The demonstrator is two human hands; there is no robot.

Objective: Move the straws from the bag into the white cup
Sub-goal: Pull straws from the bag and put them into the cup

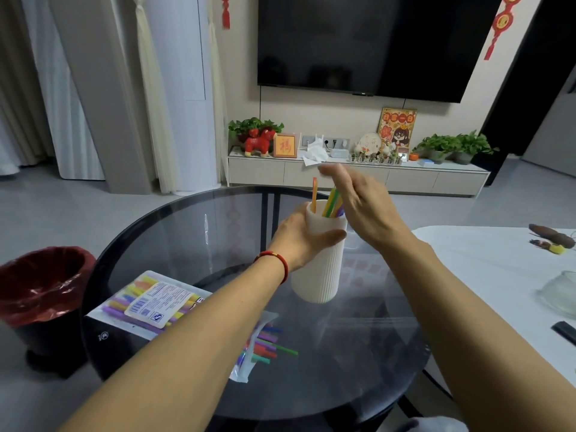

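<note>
A tall white ribbed cup (321, 269) stands tilted on the round glass table (193, 232). My left hand (299, 241) grips the cup near its rim, thumb across the front. Several coloured straws (331, 204) stick out of the cup, with an orange one (314, 194) apart at the left. My right hand (358, 198) hovers over the straw tops with straight fingers, touching or just above them. A clear bag of straws (156, 302) lies at the table's left, partly under my left forearm. More loose straws (268, 344) poke out from an open bag near the middle.
A black bin with a red liner (40, 294) stands on the floor to the left. A white table (498, 269) on the right holds a glass bowl (558, 294) and a dark remote (565, 333). A TV cabinet with plants runs along the back wall.
</note>
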